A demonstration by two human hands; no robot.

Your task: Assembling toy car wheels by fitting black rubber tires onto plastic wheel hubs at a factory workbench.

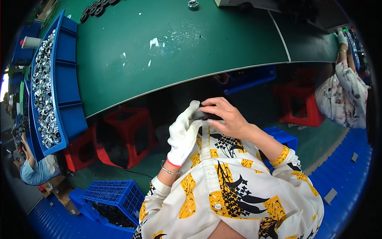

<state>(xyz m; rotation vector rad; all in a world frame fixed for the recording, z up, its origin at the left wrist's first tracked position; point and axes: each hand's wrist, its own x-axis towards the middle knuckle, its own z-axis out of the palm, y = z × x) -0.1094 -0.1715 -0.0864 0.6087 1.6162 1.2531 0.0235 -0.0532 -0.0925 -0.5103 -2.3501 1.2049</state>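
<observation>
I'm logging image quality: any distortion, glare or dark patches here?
Head view throughout: the green table has a bowed edge; corners go black; metal parts in the blue bin glint; beneath the table is dim; the held black part shows little detail.

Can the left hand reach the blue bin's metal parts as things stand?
Probably not: the left hand holds a black part with the right hand, and the metal parts, though uncovered, lie well leftward.

Black part (203, 115), green table (242, 38) (red stools (297, 99))
</observation>
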